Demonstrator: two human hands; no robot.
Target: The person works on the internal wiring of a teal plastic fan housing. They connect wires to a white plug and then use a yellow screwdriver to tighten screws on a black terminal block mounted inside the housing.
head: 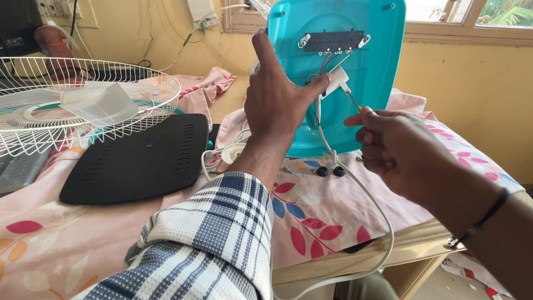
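- My left hand [276, 100] pinched the white connector [337, 81] against the teal base [377, 66], top centre.
- My right hand [391, 147] gripped a screwdriver [354, 102], tip at connector.

Base [355, 83] turquoise, with a black strip [333, 40]; cover plate [139, 158] black; grille [83, 105] white; cable [366, 194] white; cloth [333, 216] pale pink with red, blue leaves; sleeve [216, 239] blue-and-white plaid; wall [472, 94] yellow.

Bench [422, 236] under a floral cloth [322, 216]
On the cloth: black panel [139, 158]; wire fan guard [83, 105]; two black knobs [330, 171]; white cord [372, 205]; teal fan base [344, 72], held upright.
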